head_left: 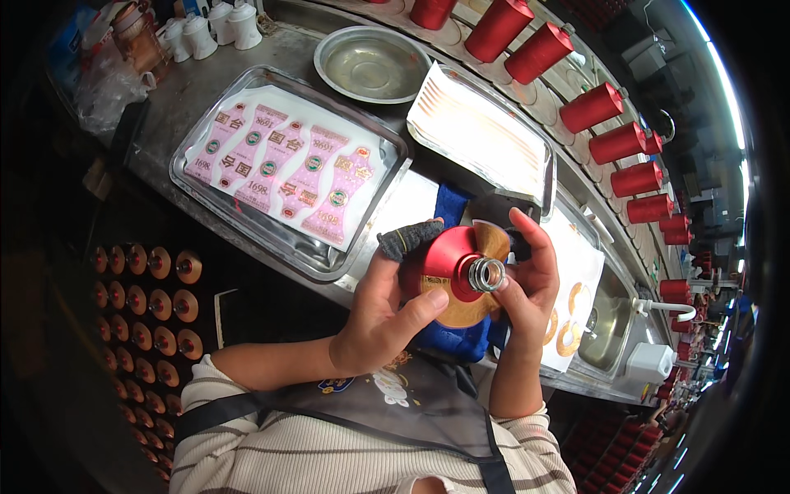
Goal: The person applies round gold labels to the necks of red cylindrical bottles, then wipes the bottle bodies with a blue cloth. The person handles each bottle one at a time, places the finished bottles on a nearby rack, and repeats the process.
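Note:
A red glass bottle [449, 252] is in front of my chest, its uncapped clear neck tilted up towards me. A gold ring-shaped label [463, 312] lies around part of its shoulder; the label's upper end stands away from the red surface. My left hand [387, 309] is closed around the bottle's left side, thumb on the gold label and a dark knitted cover on a finger. My right hand [531, 284] grips the right side, thumb beside the neck and index finger raised. Its other fingers are partly hidden. Beneath the bottle is a blue cloth-like support [461, 344].
Ahead on the left, a metal tray [397, 174] holds pink printed label sheets. Behind are a metal basin [374, 97] and a tray of striped sheets [485, 123]. Gold ring labels [568, 337] lie at right beside a sink [607, 317]. Red bottles [539, 53] line the back.

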A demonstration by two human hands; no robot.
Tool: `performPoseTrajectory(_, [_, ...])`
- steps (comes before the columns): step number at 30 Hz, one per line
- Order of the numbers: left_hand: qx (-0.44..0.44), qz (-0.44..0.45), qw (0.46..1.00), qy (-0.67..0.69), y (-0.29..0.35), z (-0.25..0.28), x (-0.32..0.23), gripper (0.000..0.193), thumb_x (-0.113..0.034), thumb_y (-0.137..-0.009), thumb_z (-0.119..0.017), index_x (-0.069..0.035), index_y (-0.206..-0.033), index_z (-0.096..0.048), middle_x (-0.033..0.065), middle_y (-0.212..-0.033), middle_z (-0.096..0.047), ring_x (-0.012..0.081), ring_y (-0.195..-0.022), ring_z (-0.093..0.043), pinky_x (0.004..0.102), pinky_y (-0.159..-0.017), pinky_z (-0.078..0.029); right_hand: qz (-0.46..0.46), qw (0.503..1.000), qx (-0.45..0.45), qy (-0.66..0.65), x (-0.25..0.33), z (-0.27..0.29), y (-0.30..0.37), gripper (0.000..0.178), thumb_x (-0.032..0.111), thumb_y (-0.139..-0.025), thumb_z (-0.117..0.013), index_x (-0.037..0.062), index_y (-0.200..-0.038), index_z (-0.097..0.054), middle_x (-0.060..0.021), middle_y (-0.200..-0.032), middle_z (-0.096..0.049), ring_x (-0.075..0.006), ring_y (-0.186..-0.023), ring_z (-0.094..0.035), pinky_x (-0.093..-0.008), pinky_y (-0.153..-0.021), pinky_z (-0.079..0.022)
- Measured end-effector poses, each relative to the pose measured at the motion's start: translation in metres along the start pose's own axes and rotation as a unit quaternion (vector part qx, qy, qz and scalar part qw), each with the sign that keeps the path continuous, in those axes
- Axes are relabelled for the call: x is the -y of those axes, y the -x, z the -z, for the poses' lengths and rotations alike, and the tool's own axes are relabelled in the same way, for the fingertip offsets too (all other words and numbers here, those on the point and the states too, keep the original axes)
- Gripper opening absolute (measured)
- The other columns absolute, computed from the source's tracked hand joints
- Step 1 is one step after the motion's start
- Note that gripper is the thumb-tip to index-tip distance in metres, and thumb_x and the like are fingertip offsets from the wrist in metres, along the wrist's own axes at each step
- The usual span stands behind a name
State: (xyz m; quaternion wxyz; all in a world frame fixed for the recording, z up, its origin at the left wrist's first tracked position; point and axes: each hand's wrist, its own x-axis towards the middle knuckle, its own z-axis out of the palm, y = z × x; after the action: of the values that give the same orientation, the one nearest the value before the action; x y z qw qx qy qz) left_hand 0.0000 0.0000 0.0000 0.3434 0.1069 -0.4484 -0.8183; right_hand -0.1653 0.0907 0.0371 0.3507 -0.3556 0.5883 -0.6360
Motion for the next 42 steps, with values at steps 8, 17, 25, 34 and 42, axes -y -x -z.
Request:
performPoseTrajectory(8, [-0.025,0.004,1.000,0.019,-0.003,-0.002,0.000,0.058,-0.007,-0.097,-0.058,0.001,-0.148,-0.031,0.0126,-0.139,-0.046,0.0184,-0.129,-0.047,0.0358,-0.113,-0.036,-0.003,0.998,-0.065,-0.017,0.003,-0.006,0.002,0.064,0.002,-0.085,-0.069,-0.0048,-0.143,-0.044,-0.0107,-0.123,-0.060,-0.0014,-0.060,-0.052,-0.0170,-0.050,-0.037])
performPoseTrajectory(17, [0.002,-0.004,0.999,0.032,-0.002,-0.002,0.003,0.067,0.001,-0.092,-0.064,-0.003,-0.149,-0.029,0.0123,-0.140,-0.045,0.0198,-0.131,-0.046,0.0389,-0.114,-0.036,-0.019,0.999,0.009,-0.032,0.001,0.005,0.002,0.069,0.001,-0.082,-0.069,-0.0051,-0.145,-0.042,-0.0152,-0.140,-0.052,-0.0132,-0.095,-0.068,-0.0212,-0.078,-0.053])
performPoseTrajectory(25, [0.000,-0.004,1.000,0.007,-0.003,-0.002,0.004,0.067,0.000,-0.091,-0.064,-0.004,-0.148,-0.030,0.0129,-0.142,-0.043,0.0206,-0.133,-0.045,0.0391,-0.115,-0.035,-0.054,0.996,0.020,-0.063,0.005,0.005,-0.004,0.064,0.001,-0.084,-0.068,-0.0023,-0.144,-0.046,-0.0139,-0.142,-0.051,-0.0046,-0.084,-0.061,-0.0181,-0.068,-0.048])
performPoseTrajectory(34, [0.012,-0.005,1.000,-0.009,-0.004,-0.002,0.004,0.072,0.000,-0.088,-0.068,-0.004,-0.148,-0.029,0.0140,-0.143,-0.043,0.0220,-0.133,-0.046,0.0402,-0.114,-0.037,-0.025,0.998,0.032,-0.055,-0.001,0.007,-0.001,0.066,0.002,-0.084,-0.070,0.0000,-0.145,-0.046,-0.0112,-0.141,-0.052,-0.0025,-0.082,-0.057,-0.0168,-0.069,-0.045])
performPoseTrajectory(42, [0.017,-0.005,1.000,0.024,-0.005,-0.004,0.002,0.074,0.000,-0.088,-0.069,-0.004,-0.149,-0.028,0.0140,-0.143,-0.043,0.0224,-0.134,-0.046,0.0405,-0.114,-0.037,-0.026,0.996,0.048,-0.068,-0.001,0.008,-0.001,0.072,0.003,-0.081,-0.073,0.0004,-0.147,-0.044,-0.0088,-0.139,-0.052,-0.0012,-0.077,-0.054,-0.0160,-0.066,-0.042])
